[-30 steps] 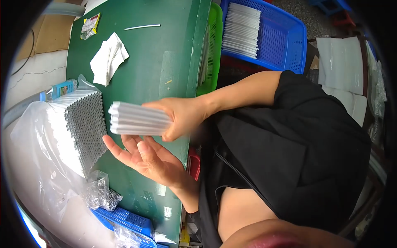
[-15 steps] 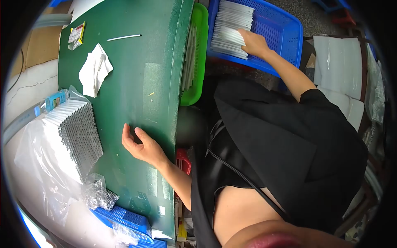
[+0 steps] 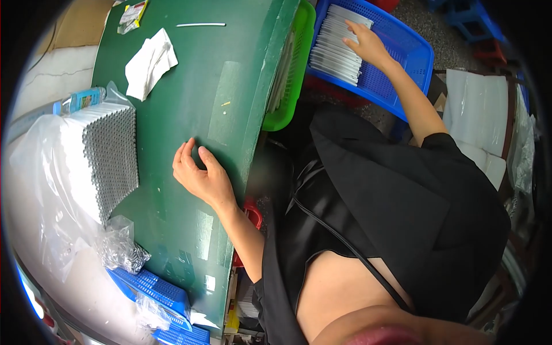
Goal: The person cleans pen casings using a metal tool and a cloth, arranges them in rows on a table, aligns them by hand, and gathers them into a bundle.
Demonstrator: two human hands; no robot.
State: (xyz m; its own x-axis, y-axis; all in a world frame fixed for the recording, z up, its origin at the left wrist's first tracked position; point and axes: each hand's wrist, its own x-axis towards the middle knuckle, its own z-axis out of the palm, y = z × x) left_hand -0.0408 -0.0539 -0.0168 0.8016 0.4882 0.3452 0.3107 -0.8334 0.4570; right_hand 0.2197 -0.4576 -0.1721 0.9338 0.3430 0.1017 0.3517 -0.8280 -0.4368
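My right hand [image 3: 368, 46] is over a row of slim white rods [image 3: 335, 50] in a blue plastic basket [image 3: 405, 72]. Its fingers are apart, the tips at or just above the rods; whether they touch is unclear. On the green table [image 3: 172, 190], my left hand [image 3: 201, 175] rests with loosely curved, parted fingers and holds nothing. A crumpled white cloth [image 3: 151, 64] lies farther up the table, below a single white rod [image 3: 201, 25].
Left of my left hand stands a big stack of white tubes [image 3: 112, 155] in clear plastic. Small metal-looking parts fill a bag [image 3: 123, 247] above blue baskets [image 3: 155, 287]. Between table and basket is a green tray [image 3: 282, 119] with long rods. A small yellow-edged packet [image 3: 133, 16] lies at the far end.
My right hand has lifted and spread its fingers, having been down on the rods. My left hand stays over the table, slightly turned. The whole view has shifted with my head.
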